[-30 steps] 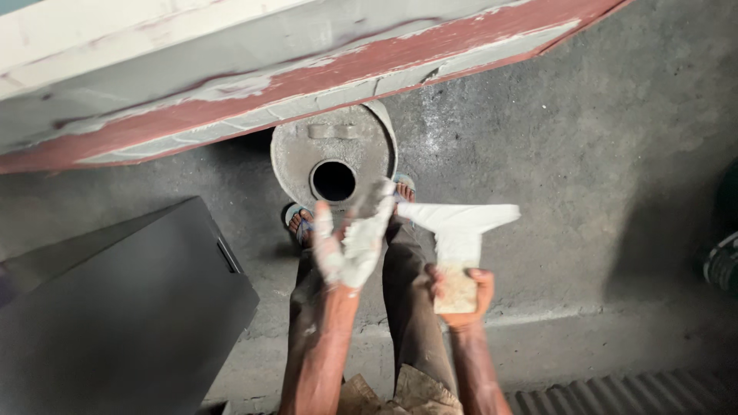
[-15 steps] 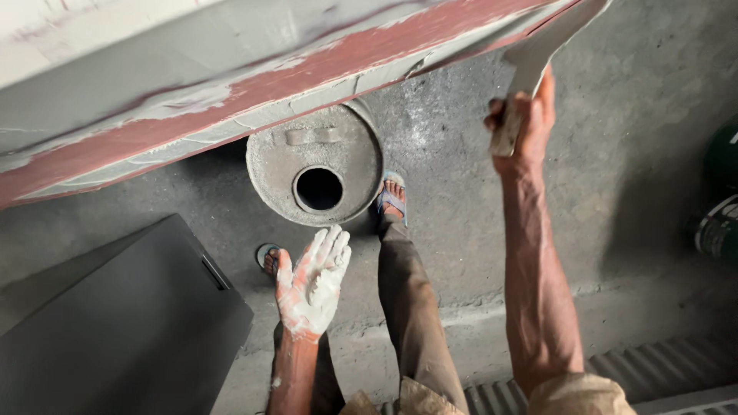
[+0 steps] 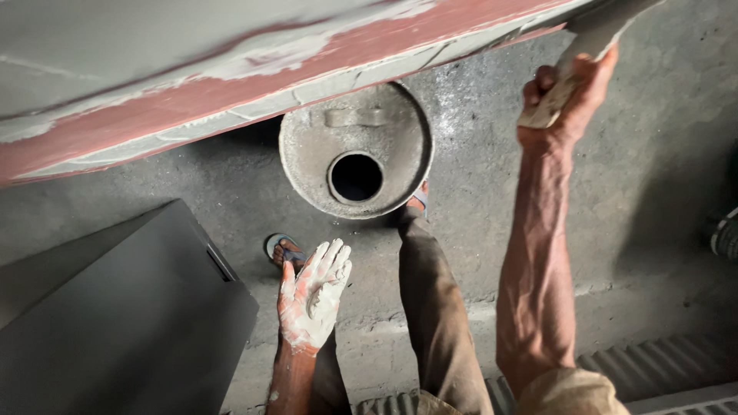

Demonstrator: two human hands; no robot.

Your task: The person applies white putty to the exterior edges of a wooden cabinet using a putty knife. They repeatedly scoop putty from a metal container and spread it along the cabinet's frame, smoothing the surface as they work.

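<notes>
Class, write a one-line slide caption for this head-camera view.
Right hand presses a scraper to the red-striped panel; paste-covered left hand open.

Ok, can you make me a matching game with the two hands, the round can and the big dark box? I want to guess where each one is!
Things:
1. left hand
2. right hand
3. round can
4. dark box

Places or states:
A. on the floor at lower left
B. raised, gripping a scraper against the red and grey panel
C. open, palm up, smeared with white paste
D. standing under the panel, a round hole in its top

Pairs: 1-C, 2-B, 3-D, 4-A
</notes>
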